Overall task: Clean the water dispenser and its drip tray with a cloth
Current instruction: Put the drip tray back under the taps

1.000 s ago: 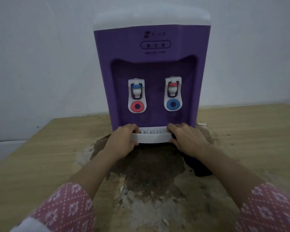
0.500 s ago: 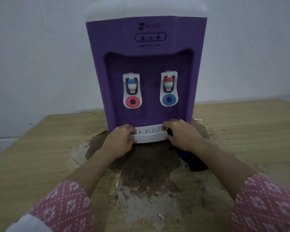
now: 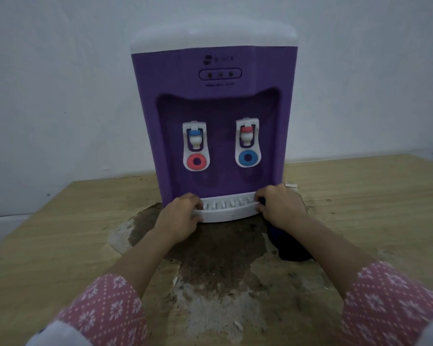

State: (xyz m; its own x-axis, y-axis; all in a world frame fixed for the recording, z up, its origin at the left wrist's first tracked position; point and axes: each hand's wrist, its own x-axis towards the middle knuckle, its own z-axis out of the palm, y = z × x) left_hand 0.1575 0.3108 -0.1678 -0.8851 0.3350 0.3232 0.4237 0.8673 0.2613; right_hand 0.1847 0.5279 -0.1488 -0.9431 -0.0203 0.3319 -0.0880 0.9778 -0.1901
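A purple water dispenser (image 3: 214, 116) with a white top stands on a wooden table against the wall. It has two white taps on its front, and its white slotted drip tray (image 3: 226, 208) sits at the base. My left hand (image 3: 180, 218) grips the tray's left end. My right hand (image 3: 280, 206) grips the tray's right end and also holds a dark blue cloth (image 3: 289, 245), which hangs down beneath that hand onto the table.
The wooden table (image 3: 60, 233) has a large worn, dark stained patch (image 3: 218, 258) with peeled veneer in front of the dispenser. A small white scrap (image 3: 291, 186) lies by the dispenser's right side. A pale wall stands close behind.
Both hands stay on the drip tray's ends. The view has shifted, so the dispenser sits lower and more of its white top shows. The tray's position looks the same.
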